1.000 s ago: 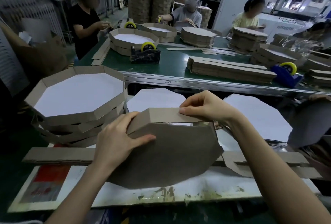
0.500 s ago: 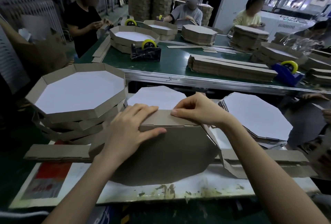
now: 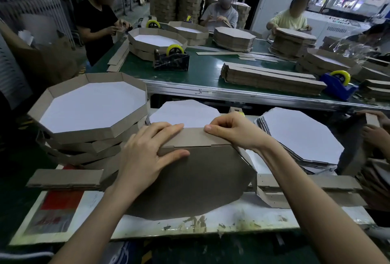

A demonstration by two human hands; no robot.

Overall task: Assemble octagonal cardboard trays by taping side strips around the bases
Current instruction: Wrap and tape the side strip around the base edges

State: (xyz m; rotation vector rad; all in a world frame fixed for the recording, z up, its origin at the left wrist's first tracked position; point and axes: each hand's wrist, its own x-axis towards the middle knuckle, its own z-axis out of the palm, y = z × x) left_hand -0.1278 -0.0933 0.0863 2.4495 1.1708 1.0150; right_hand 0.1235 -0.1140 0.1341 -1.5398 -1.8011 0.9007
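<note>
Pressing the side strip (image 3: 194, 137) along the upper edge of the octagonal base (image 3: 200, 179), we are working with the base standing tilted on the work board (image 3: 147, 227), its brown underside facing us. Our left hand (image 3: 147, 158) is lying spread and flat, fingers straight across the strip and thumb pushing on the brown face just below the seam. Our right hand (image 3: 234, 132) is pinching the strip's far edge with curled fingers, close beside the left fingertips.

To do this well, we are judging that the strip's fold should be sitting squarely on the base's corner before we go on to the next side; any gap at the seam would be leaving the wall crooked. The strip's free tail is hanging off the right corner, so we are likely needing to draw it snug there without tearing the score.

Neither hand is holding tape; a tape dispenser (image 3: 171, 59) is standing on the green table (image 3: 206, 73) beyond. Finished trays (image 3: 90, 105) are sitting stacked at our left, loose bases (image 3: 299, 135) at our right.
</note>
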